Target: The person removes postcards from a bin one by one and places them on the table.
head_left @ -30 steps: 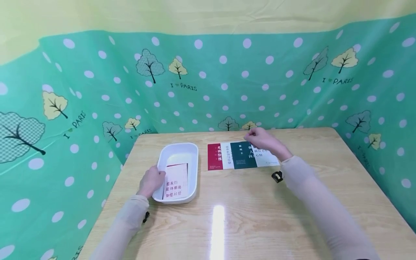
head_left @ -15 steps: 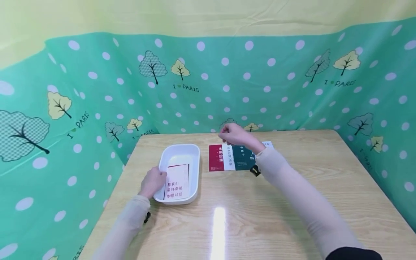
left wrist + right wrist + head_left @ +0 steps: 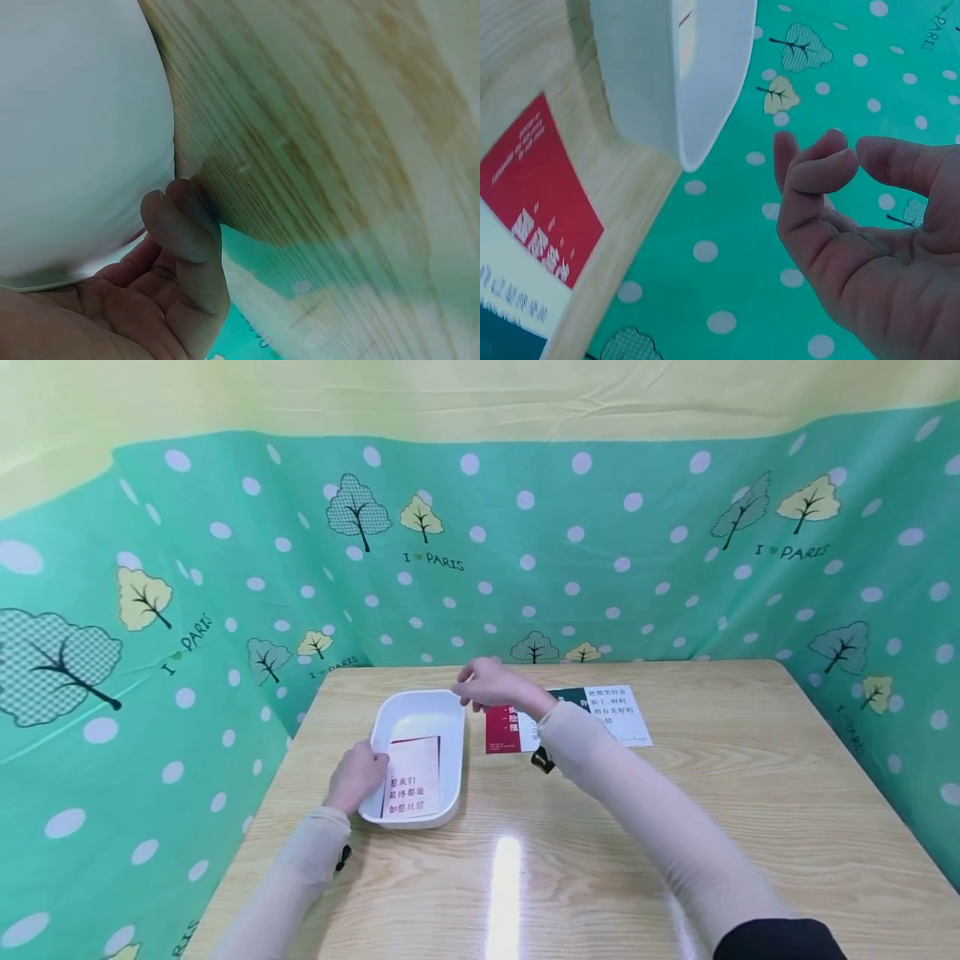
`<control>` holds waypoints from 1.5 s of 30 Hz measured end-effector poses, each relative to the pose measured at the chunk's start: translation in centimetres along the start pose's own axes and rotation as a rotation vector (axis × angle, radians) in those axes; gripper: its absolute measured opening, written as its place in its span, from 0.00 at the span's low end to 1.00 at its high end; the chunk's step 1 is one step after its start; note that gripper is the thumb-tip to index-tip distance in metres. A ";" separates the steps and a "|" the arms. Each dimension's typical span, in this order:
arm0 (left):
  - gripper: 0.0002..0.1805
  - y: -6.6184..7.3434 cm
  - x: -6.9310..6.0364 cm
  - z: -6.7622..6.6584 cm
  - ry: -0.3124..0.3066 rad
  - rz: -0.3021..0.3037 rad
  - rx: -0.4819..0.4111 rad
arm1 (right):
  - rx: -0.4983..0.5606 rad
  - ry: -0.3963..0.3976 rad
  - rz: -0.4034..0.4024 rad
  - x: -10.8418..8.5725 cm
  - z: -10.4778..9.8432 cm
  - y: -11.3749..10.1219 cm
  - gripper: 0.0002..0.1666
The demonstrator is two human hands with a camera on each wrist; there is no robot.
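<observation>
While the left hand (image 3: pixel 357 777) grips the near side wall of a white tub (image 3: pixel 452 768), fingers curled at the rim, the tub sits on the table (image 3: pixel 675 843) immediately to that hand's right. Inside, just right of the same fingers, lies a pale card (image 3: pixel 412 779) printed in red, a darker edge showing from beneath it.

Farther out, the right hand (image 3: pixel 491 683) hangs in the air by the tub's far right corner, holding nothing; its fingers are loosely bent, the thumb close to the forefinger. The right wrist view shows those fingertips apart from the tub, which stands to their left.

A row of cards lies to the right of the right hand: a red card (image 3: pixel 501 739), a white strip (image 3: pixel 528 735), a green card (image 3: pixel 573 695) and, at the far end, a white card (image 3: pixel 621 714) with dark lettering. The right sleeve (image 3: pixel 637 793), a black device (image 3: pixel 542 760) at its cuff, crosses in front and hides part of that row.

Beyond both hands, past the table's far edge, hangs a dotted curtain (image 3: pixel 637 560) patterned with trees.
</observation>
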State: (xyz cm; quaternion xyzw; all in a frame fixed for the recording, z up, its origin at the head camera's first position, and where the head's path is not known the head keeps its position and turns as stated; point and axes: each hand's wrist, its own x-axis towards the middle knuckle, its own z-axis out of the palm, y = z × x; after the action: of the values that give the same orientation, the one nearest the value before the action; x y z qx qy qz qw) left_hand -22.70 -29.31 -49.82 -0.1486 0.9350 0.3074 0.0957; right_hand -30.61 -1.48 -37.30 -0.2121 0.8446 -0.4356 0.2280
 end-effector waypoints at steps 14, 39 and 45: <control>0.25 -0.2 0.0 -0.1 0.008 0.007 0.020 | 0.017 -0.120 0.185 2.7 8.2 -1.4 0.18; 0.20 -0.1 -0.3 -0.2 0.040 0.040 0.051 | 0.156 -0.106 0.348 3.1 12.5 0.2 0.48; 0.21 -0.1 -0.3 0.0 0.028 0.025 0.037 | 0.112 -0.086 0.339 3.0 12.9 0.4 0.54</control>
State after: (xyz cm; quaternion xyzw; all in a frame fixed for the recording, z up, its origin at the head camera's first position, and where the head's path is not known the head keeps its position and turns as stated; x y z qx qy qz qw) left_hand -22.37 -29.34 -49.77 -0.1396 0.9436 0.2891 0.0814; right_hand -25.77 -11.17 -44.89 -0.0722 0.8321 -0.4279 0.3454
